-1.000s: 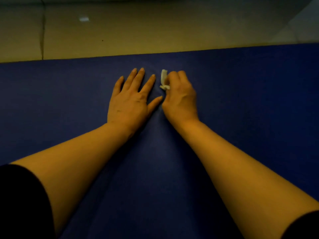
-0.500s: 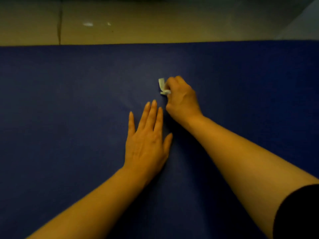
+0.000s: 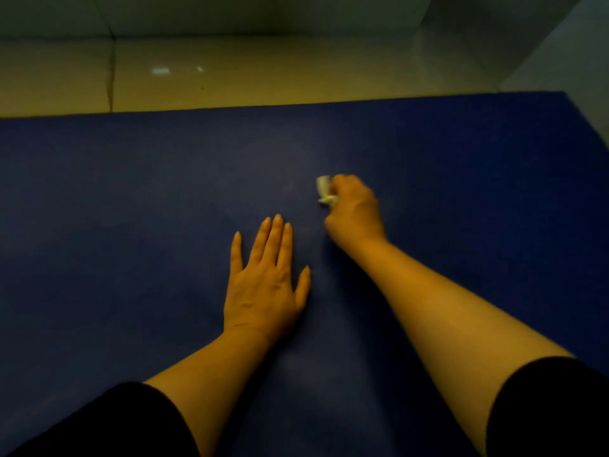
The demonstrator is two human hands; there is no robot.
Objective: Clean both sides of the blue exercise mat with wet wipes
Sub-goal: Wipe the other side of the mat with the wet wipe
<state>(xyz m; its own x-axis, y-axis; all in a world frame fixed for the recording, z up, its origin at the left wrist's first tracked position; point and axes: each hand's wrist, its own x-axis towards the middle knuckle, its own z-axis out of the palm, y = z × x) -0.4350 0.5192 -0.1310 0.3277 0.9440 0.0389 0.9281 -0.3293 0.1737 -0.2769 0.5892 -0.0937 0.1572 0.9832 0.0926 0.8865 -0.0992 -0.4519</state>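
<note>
The curled right hand [image 3: 354, 209] hides most of the small crumpled white wet wipe [image 3: 324, 189], which is motion-blurred (its folds unreadable). The flat dark blue exercise mat [image 3: 131, 209] runs off the left, right and bottom edges; both black sleeves [image 3: 553, 410] are cropped.

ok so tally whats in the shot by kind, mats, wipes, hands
blue exercise mat: 1
wet wipe: 1, bunched in the right hand's fingers, on the mat
hands: 2, left hand flat on the mat, right hand gripping the wipe
total: 4
</note>
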